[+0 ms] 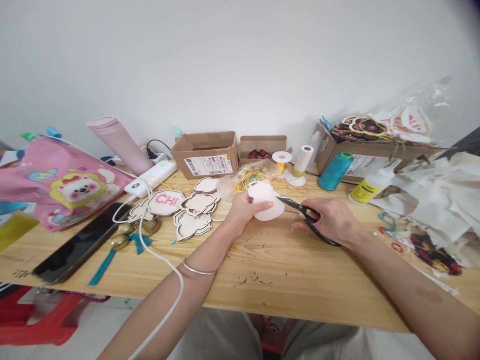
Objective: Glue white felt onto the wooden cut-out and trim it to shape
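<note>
In the middle of the view my left hand point(245, 209) pinches a white rounded piece point(267, 206), thumb across its face, above the wooden table. My right hand point(325, 220) is closed around the handles of black scissors point(313, 215). Their tip points left and meets the right edge of the white piece; whether the blades are apart there I cannot make out. Left of my left hand lie several pale cloud-shaped wooden cutouts point(193, 223) and a white piece with pink CHI lettering point(167, 202).
A teal thread cone point(335, 171), a glue bottle point(371, 186) and thread spools point(303, 162) stand behind my hands. Cardboard boxes point(210, 162) line the wall. White scraps point(446, 195) cover the right side. A white cable point(165, 260) runs over my left forearm; a phone point(80, 245) lies left.
</note>
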Action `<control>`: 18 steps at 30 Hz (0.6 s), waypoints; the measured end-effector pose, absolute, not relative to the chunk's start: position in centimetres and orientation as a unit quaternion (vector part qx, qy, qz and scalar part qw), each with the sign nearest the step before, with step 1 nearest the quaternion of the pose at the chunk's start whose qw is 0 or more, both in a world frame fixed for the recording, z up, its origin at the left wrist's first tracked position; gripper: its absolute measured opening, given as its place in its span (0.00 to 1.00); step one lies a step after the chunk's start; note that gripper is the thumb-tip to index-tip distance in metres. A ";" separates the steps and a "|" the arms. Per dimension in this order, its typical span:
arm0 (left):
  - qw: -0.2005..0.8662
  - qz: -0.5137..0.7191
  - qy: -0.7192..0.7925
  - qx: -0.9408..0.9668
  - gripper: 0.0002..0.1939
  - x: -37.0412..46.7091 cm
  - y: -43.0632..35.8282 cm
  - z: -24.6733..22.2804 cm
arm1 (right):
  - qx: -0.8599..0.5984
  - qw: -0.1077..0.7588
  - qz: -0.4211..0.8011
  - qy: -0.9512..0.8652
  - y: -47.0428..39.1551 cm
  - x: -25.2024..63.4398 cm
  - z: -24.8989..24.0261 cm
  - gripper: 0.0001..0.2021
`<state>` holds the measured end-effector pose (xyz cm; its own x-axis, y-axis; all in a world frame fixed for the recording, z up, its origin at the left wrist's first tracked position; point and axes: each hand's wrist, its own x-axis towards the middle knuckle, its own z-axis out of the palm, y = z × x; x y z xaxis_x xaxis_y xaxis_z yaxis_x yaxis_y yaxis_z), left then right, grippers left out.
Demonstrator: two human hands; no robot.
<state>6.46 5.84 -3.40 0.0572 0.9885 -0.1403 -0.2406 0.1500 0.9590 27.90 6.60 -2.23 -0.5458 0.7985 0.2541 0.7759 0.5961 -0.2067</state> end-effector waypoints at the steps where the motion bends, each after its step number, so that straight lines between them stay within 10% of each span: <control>1: 0.603 0.510 0.456 0.410 0.23 6.5 5.8 -3.4 | -0.451 0.159 0.030 -0.878 6.5 27.8 -2.2 0.15; 18: 0.602 0.509 0.452 0.417 0.22 6.4 5.9 -3.6 | -0.503 0.133 -0.099 -0.848 6.6 27.3 -3.1 0.17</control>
<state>6.42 5.85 -3.61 0.0734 0.9900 -0.1204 -0.2347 0.1345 0.9627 27.28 6.63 -3.07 -0.4589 0.8267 0.3256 0.8796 0.4745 0.0351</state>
